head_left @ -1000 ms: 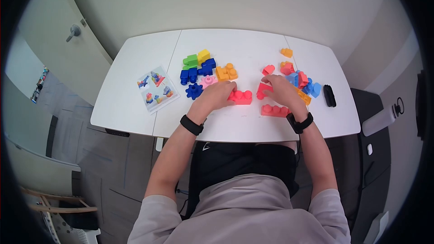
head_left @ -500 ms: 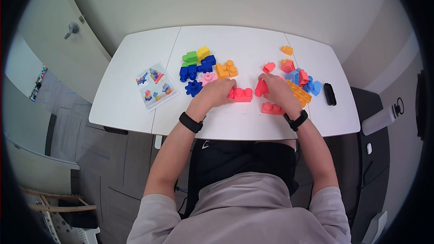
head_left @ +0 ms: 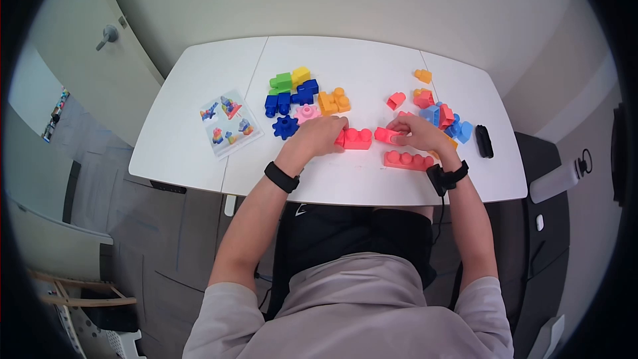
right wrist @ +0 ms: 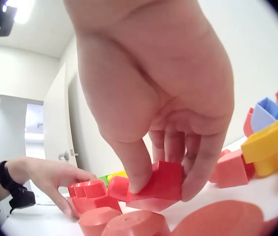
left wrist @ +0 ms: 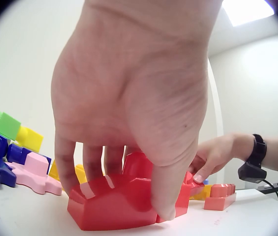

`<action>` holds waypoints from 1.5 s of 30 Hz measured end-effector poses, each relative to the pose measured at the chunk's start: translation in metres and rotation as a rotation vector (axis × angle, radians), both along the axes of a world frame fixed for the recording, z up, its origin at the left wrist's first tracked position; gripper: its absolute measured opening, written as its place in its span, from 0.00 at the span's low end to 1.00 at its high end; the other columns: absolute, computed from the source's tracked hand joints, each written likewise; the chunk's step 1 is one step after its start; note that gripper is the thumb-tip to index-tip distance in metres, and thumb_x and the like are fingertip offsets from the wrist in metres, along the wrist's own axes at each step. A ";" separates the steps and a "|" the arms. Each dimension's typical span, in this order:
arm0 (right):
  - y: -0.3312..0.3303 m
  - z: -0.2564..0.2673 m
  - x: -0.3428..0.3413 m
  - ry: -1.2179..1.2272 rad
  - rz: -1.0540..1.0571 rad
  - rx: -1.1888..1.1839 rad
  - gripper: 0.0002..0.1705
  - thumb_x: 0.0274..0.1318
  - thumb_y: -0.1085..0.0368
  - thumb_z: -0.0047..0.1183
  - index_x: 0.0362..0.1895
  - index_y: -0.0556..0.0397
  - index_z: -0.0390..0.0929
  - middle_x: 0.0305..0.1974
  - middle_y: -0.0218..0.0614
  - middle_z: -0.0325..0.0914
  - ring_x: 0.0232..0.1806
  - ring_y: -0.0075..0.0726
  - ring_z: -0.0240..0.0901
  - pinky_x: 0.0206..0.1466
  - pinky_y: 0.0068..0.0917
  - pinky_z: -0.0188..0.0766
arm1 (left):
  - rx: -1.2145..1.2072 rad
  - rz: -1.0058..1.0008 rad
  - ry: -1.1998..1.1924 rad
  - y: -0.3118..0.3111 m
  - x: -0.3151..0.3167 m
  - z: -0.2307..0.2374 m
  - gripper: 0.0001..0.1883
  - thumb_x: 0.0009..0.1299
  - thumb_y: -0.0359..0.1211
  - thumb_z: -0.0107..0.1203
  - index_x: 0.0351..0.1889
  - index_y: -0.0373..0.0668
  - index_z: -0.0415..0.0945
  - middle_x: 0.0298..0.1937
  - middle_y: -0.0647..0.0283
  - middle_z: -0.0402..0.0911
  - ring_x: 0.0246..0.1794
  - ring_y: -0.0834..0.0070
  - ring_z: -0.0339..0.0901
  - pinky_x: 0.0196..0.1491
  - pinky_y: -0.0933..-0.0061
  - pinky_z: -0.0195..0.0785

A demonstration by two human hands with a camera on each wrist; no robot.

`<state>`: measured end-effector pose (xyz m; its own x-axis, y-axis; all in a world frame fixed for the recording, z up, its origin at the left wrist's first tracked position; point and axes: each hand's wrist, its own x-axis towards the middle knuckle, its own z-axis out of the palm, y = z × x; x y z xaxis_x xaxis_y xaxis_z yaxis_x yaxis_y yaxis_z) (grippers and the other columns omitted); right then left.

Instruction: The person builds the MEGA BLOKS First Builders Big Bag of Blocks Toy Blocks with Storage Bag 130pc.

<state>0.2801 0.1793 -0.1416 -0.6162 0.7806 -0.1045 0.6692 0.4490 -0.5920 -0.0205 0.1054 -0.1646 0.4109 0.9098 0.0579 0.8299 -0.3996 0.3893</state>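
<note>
My left hand (head_left: 320, 138) grips a red block (head_left: 357, 139) with round studs on the white table; in the left wrist view the thumb and fingers straddle the red block (left wrist: 114, 206). My right hand (head_left: 425, 135) pinches a smaller red block (head_left: 385, 135) between thumb and fingers, just right of the first. The right wrist view shows this red block (right wrist: 163, 184) with its stud toward the left hand. A long red block (head_left: 408, 160) with several studs lies in front of the right hand. Whether the two held blocks touch is hard to tell.
Green, yellow, orange, pink and dark blue blocks (head_left: 304, 92) lie behind the left hand, near a picture sheet (head_left: 230, 123). Red, orange and light blue blocks (head_left: 465, 131) stand right of the right hand, beside a black case (head_left: 484, 141).
My right hand has turned the smaller red block so it lies lengthwise, its end toward the left hand's block. The left hand has stayed at its block.
</note>
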 end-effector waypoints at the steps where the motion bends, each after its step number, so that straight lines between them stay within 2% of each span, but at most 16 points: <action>1: -0.002 0.004 -0.001 0.006 -0.025 -0.087 0.19 0.61 0.63 0.66 0.56 0.52 0.84 0.49 0.39 0.87 0.52 0.38 0.84 0.56 0.31 0.77 | -0.003 0.006 0.005 0.000 0.001 0.001 0.22 0.62 0.36 0.72 0.52 0.43 0.77 0.48 0.56 0.85 0.51 0.57 0.83 0.51 0.57 0.76; 3: -0.007 0.009 -0.003 0.011 -0.049 -0.174 0.20 0.63 0.61 0.65 0.57 0.51 0.85 0.48 0.38 0.87 0.51 0.37 0.83 0.56 0.30 0.77 | -0.007 0.014 0.009 -0.003 0.003 0.003 0.23 0.62 0.36 0.72 0.53 0.43 0.77 0.48 0.56 0.85 0.51 0.57 0.83 0.50 0.57 0.76; 6: -0.011 0.011 -0.006 -0.041 -0.073 -0.141 0.20 0.65 0.61 0.62 0.59 0.50 0.85 0.47 0.38 0.87 0.50 0.34 0.82 0.56 0.29 0.76 | 0.011 0.068 -0.062 -0.007 0.006 0.007 0.22 0.64 0.35 0.71 0.54 0.43 0.77 0.48 0.55 0.85 0.51 0.56 0.84 0.50 0.56 0.76; 12: -0.004 -0.008 -0.008 -0.032 0.046 -0.059 0.18 0.67 0.64 0.56 0.59 0.47 0.86 0.48 0.37 0.87 0.50 0.35 0.82 0.56 0.31 0.76 | -0.023 0.015 0.021 -0.005 0.009 0.007 0.22 0.65 0.34 0.69 0.56 0.43 0.77 0.48 0.54 0.85 0.51 0.54 0.84 0.51 0.56 0.76; 15: -0.010 -0.011 -0.016 0.008 0.042 0.037 0.17 0.68 0.65 0.53 0.57 0.47 0.87 0.46 0.40 0.87 0.48 0.40 0.82 0.54 0.33 0.77 | 0.033 -0.012 0.030 -0.002 0.010 0.000 0.21 0.65 0.34 0.69 0.55 0.42 0.77 0.49 0.56 0.85 0.52 0.55 0.83 0.52 0.55 0.76; 20: -0.020 -0.014 -0.021 -0.033 -0.017 0.180 0.15 0.69 0.65 0.52 0.53 0.53 0.87 0.44 0.49 0.86 0.45 0.50 0.83 0.51 0.38 0.78 | 0.030 -0.011 0.043 -0.002 0.012 0.000 0.19 0.65 0.33 0.69 0.53 0.42 0.77 0.49 0.57 0.85 0.52 0.55 0.83 0.52 0.54 0.76; 27: -0.031 -0.009 -0.020 -0.051 -0.086 0.198 0.15 0.69 0.64 0.52 0.49 0.59 0.87 0.40 0.50 0.87 0.46 0.52 0.83 0.52 0.40 0.78 | 0.012 -0.014 0.084 -0.005 0.014 0.002 0.20 0.65 0.33 0.69 0.53 0.42 0.77 0.50 0.58 0.85 0.53 0.55 0.83 0.52 0.55 0.76; 30: -0.035 -0.007 -0.013 -0.015 -0.035 0.208 0.16 0.69 0.63 0.52 0.52 0.58 0.86 0.46 0.51 0.86 0.50 0.53 0.82 0.54 0.40 0.77 | -0.001 -0.009 0.076 -0.005 0.015 0.001 0.22 0.64 0.33 0.70 0.55 0.43 0.77 0.51 0.58 0.85 0.54 0.56 0.82 0.53 0.55 0.76; 32: -0.039 -0.007 0.003 0.007 -0.094 0.267 0.19 0.68 0.61 0.55 0.57 0.56 0.83 0.52 0.49 0.85 0.55 0.52 0.81 0.57 0.39 0.76 | -0.003 -0.018 0.044 -0.006 0.013 0.002 0.25 0.63 0.34 0.71 0.58 0.44 0.76 0.52 0.59 0.84 0.55 0.56 0.82 0.55 0.56 0.75; 36: -0.055 0.018 0.031 -0.119 -0.080 0.232 0.23 0.62 0.61 0.62 0.60 0.54 0.82 0.55 0.46 0.83 0.57 0.49 0.80 0.58 0.38 0.76 | -0.053 -0.025 0.031 -0.006 0.007 0.010 0.29 0.63 0.36 0.72 0.61 0.44 0.76 0.53 0.57 0.84 0.56 0.57 0.81 0.57 0.58 0.75; 38: -0.057 0.022 0.043 -0.180 -0.060 0.133 0.24 0.53 0.64 0.70 0.55 0.54 0.83 0.52 0.44 0.84 0.56 0.47 0.80 0.57 0.36 0.77 | -0.108 0.013 -0.008 -0.005 0.005 0.013 0.31 0.62 0.37 0.73 0.63 0.44 0.75 0.54 0.54 0.84 0.57 0.58 0.81 0.58 0.60 0.75; 39: -0.058 0.022 0.047 -0.181 -0.063 0.131 0.24 0.53 0.64 0.70 0.55 0.54 0.83 0.52 0.44 0.84 0.56 0.47 0.80 0.57 0.36 0.77 | -0.110 0.010 -0.008 -0.005 0.003 0.014 0.31 0.62 0.37 0.73 0.63 0.44 0.75 0.54 0.54 0.84 0.57 0.58 0.81 0.58 0.60 0.75; 41: -0.057 0.022 0.050 -0.208 -0.044 0.079 0.25 0.46 0.67 0.73 0.51 0.53 0.83 0.49 0.43 0.85 0.52 0.46 0.81 0.54 0.36 0.77 | -0.094 -0.007 -0.035 -0.007 -0.002 0.018 0.32 0.62 0.37 0.73 0.64 0.44 0.75 0.55 0.53 0.83 0.58 0.58 0.80 0.59 0.61 0.74; 45: -0.057 0.010 0.051 -0.276 0.006 0.143 0.23 0.43 0.68 0.73 0.47 0.53 0.84 0.43 0.41 0.86 0.47 0.46 0.82 0.50 0.36 0.78 | -0.112 0.017 -0.067 -0.010 -0.012 0.032 0.32 0.62 0.37 0.73 0.64 0.44 0.75 0.56 0.54 0.83 0.58 0.57 0.80 0.60 0.60 0.74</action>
<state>0.3310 0.1227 -0.1315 -0.5848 0.7957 -0.1576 0.7927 0.5195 -0.3189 -0.0324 0.0958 -0.1324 0.3943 0.9188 -0.0173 0.8066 -0.3370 0.4857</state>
